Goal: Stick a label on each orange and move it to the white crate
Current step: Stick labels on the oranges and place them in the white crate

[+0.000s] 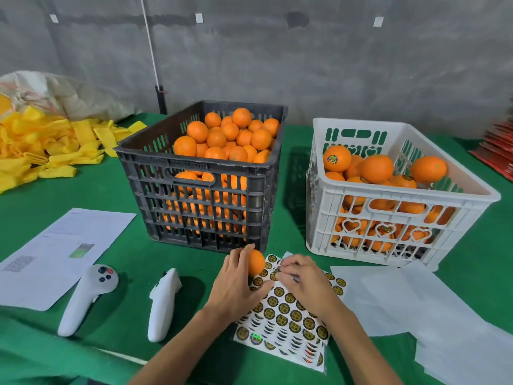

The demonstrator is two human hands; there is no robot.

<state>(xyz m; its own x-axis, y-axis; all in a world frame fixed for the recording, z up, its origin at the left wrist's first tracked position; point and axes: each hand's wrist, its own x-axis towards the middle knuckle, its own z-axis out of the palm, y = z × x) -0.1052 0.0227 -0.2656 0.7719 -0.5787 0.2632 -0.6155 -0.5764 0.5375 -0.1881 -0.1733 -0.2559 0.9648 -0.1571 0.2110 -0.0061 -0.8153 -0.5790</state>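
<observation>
My left hand grips an orange just above the far end of the label sheet, in front of the black crate. My right hand rests on the sheet with its fingertips pinching at a round gold-and-black label near the orange. The black crate is heaped with plain oranges. To its right stands the white crate, partly filled with oranges, some showing labels.
Two white handheld controllers lie left of my hands. A printed paper lies at the left, blank white sheets at the right. Yellow foam nets pile up at the far left, red packets at the far right.
</observation>
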